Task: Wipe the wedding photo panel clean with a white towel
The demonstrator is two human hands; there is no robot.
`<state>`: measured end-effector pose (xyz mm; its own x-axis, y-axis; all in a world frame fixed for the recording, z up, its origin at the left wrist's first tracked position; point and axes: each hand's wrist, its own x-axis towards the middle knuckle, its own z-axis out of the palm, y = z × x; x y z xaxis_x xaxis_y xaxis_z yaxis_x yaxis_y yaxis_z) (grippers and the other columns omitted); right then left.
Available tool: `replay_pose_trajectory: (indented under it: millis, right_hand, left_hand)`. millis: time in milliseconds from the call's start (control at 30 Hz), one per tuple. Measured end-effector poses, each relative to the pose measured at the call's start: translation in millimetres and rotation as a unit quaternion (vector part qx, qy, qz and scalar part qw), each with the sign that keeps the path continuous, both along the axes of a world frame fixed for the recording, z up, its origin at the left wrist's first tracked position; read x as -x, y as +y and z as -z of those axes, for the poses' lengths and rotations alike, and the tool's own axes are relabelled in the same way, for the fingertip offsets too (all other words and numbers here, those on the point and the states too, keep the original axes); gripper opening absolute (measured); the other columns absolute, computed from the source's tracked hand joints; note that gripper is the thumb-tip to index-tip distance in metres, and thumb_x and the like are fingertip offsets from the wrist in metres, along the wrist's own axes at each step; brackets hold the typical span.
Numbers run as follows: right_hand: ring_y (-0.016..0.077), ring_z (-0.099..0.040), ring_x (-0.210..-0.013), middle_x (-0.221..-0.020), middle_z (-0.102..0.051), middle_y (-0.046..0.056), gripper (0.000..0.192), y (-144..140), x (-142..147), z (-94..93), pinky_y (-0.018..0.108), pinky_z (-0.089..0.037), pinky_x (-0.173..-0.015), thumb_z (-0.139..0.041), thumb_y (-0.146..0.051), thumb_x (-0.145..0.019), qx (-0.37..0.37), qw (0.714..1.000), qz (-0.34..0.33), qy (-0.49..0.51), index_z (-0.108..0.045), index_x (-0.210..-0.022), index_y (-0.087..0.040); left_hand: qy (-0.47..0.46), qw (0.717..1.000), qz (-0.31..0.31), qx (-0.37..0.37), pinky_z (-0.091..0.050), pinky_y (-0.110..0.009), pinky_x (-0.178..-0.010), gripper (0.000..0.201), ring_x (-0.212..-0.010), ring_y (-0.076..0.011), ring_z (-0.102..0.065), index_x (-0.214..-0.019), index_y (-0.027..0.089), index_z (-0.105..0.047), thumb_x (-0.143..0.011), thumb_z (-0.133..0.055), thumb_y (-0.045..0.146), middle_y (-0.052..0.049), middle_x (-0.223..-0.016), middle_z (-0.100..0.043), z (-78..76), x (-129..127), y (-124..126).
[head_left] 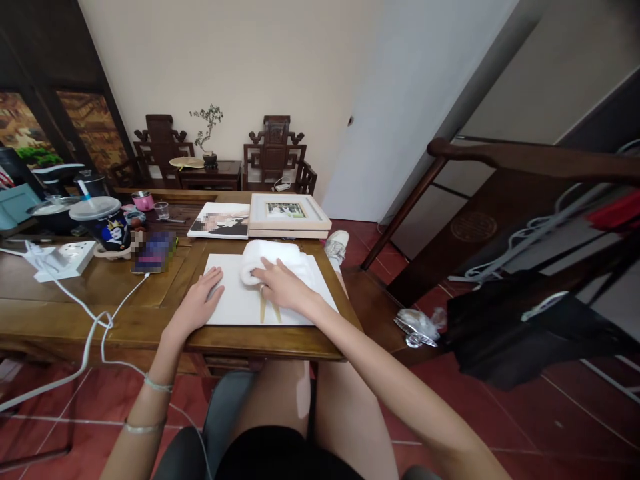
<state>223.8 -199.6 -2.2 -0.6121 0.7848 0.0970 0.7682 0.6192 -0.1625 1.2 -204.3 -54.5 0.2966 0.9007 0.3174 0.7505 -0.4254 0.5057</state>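
Note:
A white board or panel (235, 313) lies flat near the table's front edge, with gold tapered strokes showing on its lower part. My left hand (200, 299) rests on its left edge, fingers stretched out and holding nothing. On the board sits a folded white towel (270, 252), soft and thick. My right hand (284, 285) grips the towel at its near side, the fingers pressed into it. The towel and this hand hide the middle of the board.
Behind the board lie a photo print (220, 221) and a pale framed picture (290, 212). To the left are a phone (154, 253) on a cable, a power strip (67, 259) and a lidded drink cup (103, 220). A wooden chair (450, 213) stands at the right.

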Motion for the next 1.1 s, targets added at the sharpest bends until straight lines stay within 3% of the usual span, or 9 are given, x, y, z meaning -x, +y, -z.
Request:
replay_pose_trajectory:
  millis: [100, 233, 400, 500, 633, 900, 1000, 1100]
  right_hand:
    - [0.035, -0.029, -0.133, -0.133, -0.05, 0.019, 0.04, -8.3, 12.1, 6.6, 0.059, -0.023, -0.105, -0.044, -0.005, -0.077, -0.036, 0.999, 0.016, -0.024, -0.057, -0.115, -0.01]
    - [0.0391, -0.024, -0.135, -0.14, -0.042, 0.019, 0.041, -49.5, 14.9, 8.7, 0.06, -0.019, -0.107, -0.045, -0.006, -0.078, -0.03, 0.999, -0.018, -0.043, -0.057, -0.117, -0.01]
    - [0.0345, -0.025, -0.137, -0.139, -0.045, 0.016, 0.031, -101.8, -1.6, -11.1, 0.055, -0.021, -0.11, -0.046, -0.007, -0.077, 0.027, 0.994, -0.105, -0.032, -0.061, -0.104, -0.013]
    - [0.0294, -0.028, -0.136, -0.135, -0.05, 0.014, 0.027, -112.6, -11.0, -22.6, 0.051, -0.021, -0.111, -0.047, -0.007, -0.075, 0.059, 0.989, -0.138, -0.009, -0.062, -0.096, -0.015]
    - [0.0234, -0.03, -0.136, -0.13, -0.053, 0.015, 0.034, -91.0, -18.0, -19.8, 0.045, -0.024, -0.111, -0.045, -0.005, -0.074, 0.071, 0.991, -0.112, 0.023, -0.06, -0.103, -0.016]
    - [0.0231, -0.032, -0.135, -0.125, -0.057, 0.014, 0.039, 10.2, -12.5, 10.7, 0.048, -0.024, -0.11, -0.041, -0.002, -0.077, -0.011, 0.997, -0.043, 0.061, -0.057, -0.111, -0.013]
    - [0.0272, -0.034, -0.133, -0.124, -0.058, 0.016, 0.037, 17.7, 0.2, 11.4, 0.051, -0.025, -0.107, -0.042, -0.004, -0.078, -0.027, 0.999, -0.016, 0.039, -0.057, -0.112, -0.011]
    - [0.0342, -0.029, -0.134, -0.132, -0.051, 0.019, 0.039, -1.2, 14.8, 10.3, 0.057, -0.022, -0.107, -0.045, -0.005, -0.077, -0.042, 0.999, -0.004, 0.0, -0.057, -0.114, -0.009]
  left_hand:
    - [-0.006, 1.0, 0.003, 0.0, -0.024, -0.042, -0.112, 0.053, -0.134, -0.0224, -0.036, -0.129, 0.007, -0.051, -0.091, -0.034, 0.039, -0.015, -0.139, -0.045, -0.8, -0.2, -0.4]
    - [-0.007, 1.0, 0.001, 0.001, -0.024, -0.043, -0.112, 0.051, -0.134, -0.0222, -0.035, -0.129, 0.01, -0.051, -0.091, -0.034, 0.039, -0.014, -0.14, -0.045, -2.0, -0.9, -1.1]
    - [0.004, 1.0, 0.0, 0.004, -0.023, -0.042, -0.113, 0.052, -0.135, -0.022, -0.034, -0.13, 0.008, -0.05, -0.091, -0.034, 0.038, -0.015, -0.141, -0.044, -3.8, -1.6, -1.5]
    - [0.007, 1.0, 0.001, 0.005, -0.022, -0.041, -0.113, 0.053, -0.135, -0.0223, -0.034, -0.13, 0.005, -0.05, -0.09, -0.034, 0.037, -0.016, -0.14, -0.044, -3.9, -1.2, -1.5]
    - [0.006, 1.0, 0.0, 0.001, -0.023, -0.044, -0.112, 0.05, -0.135, -0.0225, -0.034, -0.13, 0.008, -0.05, -0.09, -0.034, 0.035, -0.014, -0.141, -0.043, -2.2, -0.5, -1.4]
    - [-0.007, 1.0, 0.002, -0.004, -0.023, -0.045, -0.112, 0.048, -0.134, -0.0214, -0.035, -0.129, 0.013, -0.052, -0.091, -0.033, 0.034, -0.012, -0.141, -0.044, 0.8, 1.0, -0.1]
    - [-0.011, 1.0, 0.004, -0.003, -0.023, -0.045, -0.112, 0.048, -0.134, -0.0219, -0.035, -0.128, 0.011, -0.052, -0.091, -0.032, 0.033, -0.013, -0.14, -0.045, 1.5, 1.3, 0.6]
    - [-0.015, 1.0, 0.008, -0.003, -0.023, -0.044, -0.112, 0.048, -0.134, -0.0218, -0.035, -0.128, 0.011, -0.052, -0.091, -0.032, 0.033, -0.013, -0.14, -0.045, 2.8, 1.5, 1.1]
